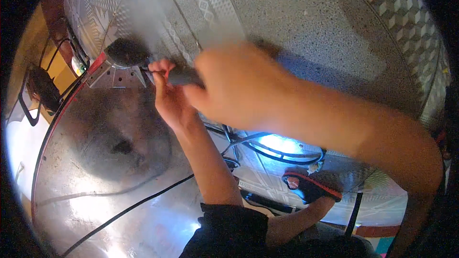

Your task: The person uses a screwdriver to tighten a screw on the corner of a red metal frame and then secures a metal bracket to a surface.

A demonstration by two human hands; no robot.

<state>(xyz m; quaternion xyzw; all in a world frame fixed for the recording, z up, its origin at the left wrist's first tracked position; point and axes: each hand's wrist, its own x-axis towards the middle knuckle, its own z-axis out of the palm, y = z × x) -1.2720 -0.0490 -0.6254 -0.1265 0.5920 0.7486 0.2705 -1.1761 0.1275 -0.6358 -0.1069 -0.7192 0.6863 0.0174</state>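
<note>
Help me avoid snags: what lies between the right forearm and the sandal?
Looped black cables and a bright patch of light, in the head view.

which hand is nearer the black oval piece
The left hand, its fingers close beside the black oval piece; the right hand, gripping the dark handle, is farther from it.

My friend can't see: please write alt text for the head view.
A person's right hand has a dark, blurred handle in its grip, the left hand close beside it, near a bracket at the edge of a metal surface.
</note>
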